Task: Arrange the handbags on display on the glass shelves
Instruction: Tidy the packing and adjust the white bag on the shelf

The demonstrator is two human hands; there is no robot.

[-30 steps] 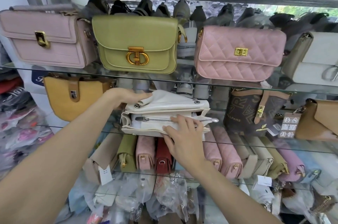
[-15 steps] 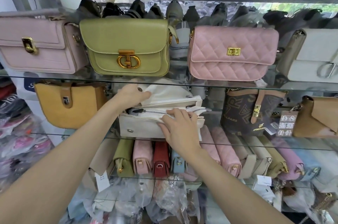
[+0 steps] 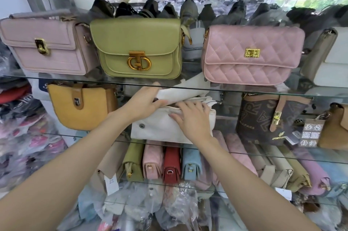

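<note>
You're in the middle of settling the white handbag into its slot on the middle glass shelf, between the mustard bag to its left and the dark brown monogram bag to its right. It sits on the glass with its top flap up and loose, so by the look of it this step is about closing and shaping the bag, not carrying it.

Your left hand reaches in from the left just under the upper glass shelf; its fingers are curled over the raised white flap, thumb underneath, gripping the flap at its left end. Your right hand lies across the front of the bag near the zip line, fingers fairly straight and spread, pressing on the body and not pinching anything. Both forearms come up from below, the right one crossing in front of the row of small purses on the shelf beneath.

What the next move likely calls for: bring the flap down over the front, keep the body steady with the flat hand, then square the bag so it faces forward like the olive bag and the pink quilted bag above. Watch the headroom, since your left knuckles are close to the upper shelf's edge
</note>
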